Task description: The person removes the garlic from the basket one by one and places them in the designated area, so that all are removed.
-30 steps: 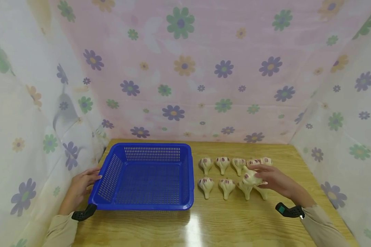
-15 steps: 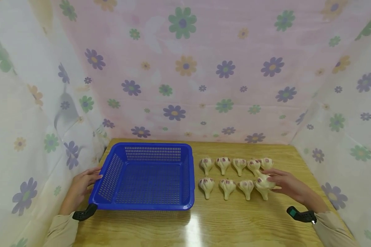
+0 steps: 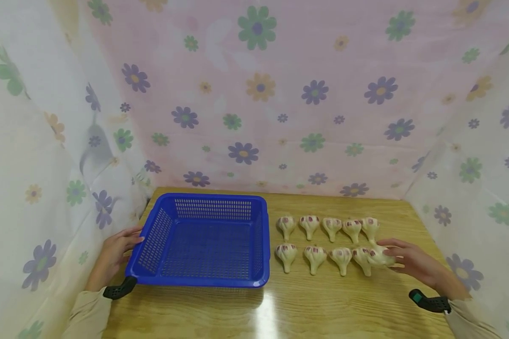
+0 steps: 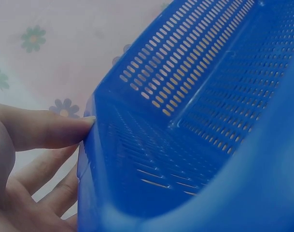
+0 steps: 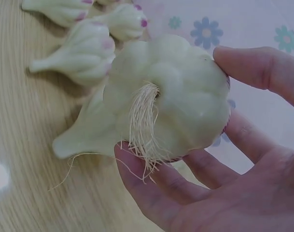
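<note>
A blue plastic basket point(image 3: 208, 252) with slotted walls stands on the left of the table. At its left side my left hand point(image 3: 115, 252) grips the rim, the thumb point(image 4: 64, 131) on the edge and the fingers outside the wall, their tips hidden. My right hand point(image 3: 420, 266) holds a pale garlic bulb point(image 3: 381, 256) at the right end of the front row. In the right wrist view that bulb point(image 5: 171, 96) is between thumb and fingers, its stringy roots facing the camera. Several other garlic bulbs point(image 3: 341, 256) with purple marks lie in two rows, stems toward me.
The wooden table point(image 3: 322, 306) has a bright glare spot near the front middle. Flowered cloth walls point(image 3: 280, 94) enclose its back and both sides. The front row of bulbs lies close to the basket's right side.
My right hand has carried the garlic bulb rightward along the front row, from above the bulbs to the row's right end. My left hand keeps its place on the basket.
</note>
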Tool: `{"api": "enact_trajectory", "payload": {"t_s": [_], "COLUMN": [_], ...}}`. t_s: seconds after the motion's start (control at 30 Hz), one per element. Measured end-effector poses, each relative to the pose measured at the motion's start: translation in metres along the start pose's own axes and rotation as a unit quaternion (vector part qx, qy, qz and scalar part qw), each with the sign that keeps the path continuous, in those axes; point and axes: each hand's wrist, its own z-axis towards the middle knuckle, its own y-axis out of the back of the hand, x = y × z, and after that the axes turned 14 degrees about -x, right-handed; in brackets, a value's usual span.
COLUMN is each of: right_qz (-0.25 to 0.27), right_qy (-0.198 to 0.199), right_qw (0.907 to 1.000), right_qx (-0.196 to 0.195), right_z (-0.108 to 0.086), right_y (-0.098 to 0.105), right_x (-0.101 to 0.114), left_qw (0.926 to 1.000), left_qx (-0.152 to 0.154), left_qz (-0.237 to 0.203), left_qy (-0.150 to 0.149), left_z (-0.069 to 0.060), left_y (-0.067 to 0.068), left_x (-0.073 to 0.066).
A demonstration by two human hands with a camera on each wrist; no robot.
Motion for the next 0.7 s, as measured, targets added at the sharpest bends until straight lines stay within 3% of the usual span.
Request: {"api": "enact_trajectory", "payload": {"t_s": [0.43, 0.7], "right_qz": [-0.052, -0.088], "right_qy": [-0.051, -0.055], "right_qw": [0.9955, 0.9896], "right_qx": [-0.061, -0.101], "right_z": [0.01, 0.015], "right_y": [0.019, 0.016], "right_x": [-0.039, -0.051], "left_qw": [0.9999, 0.9999], "left_qx": [0.009, 0.0], "left_qz": [-0.004, -0.006], "left_qy": [-0.005, -0.009], "left_z": [-0.001, -0.001], "left_y": [0.001, 0.001], "left_x": [-0.003, 0.002]}}
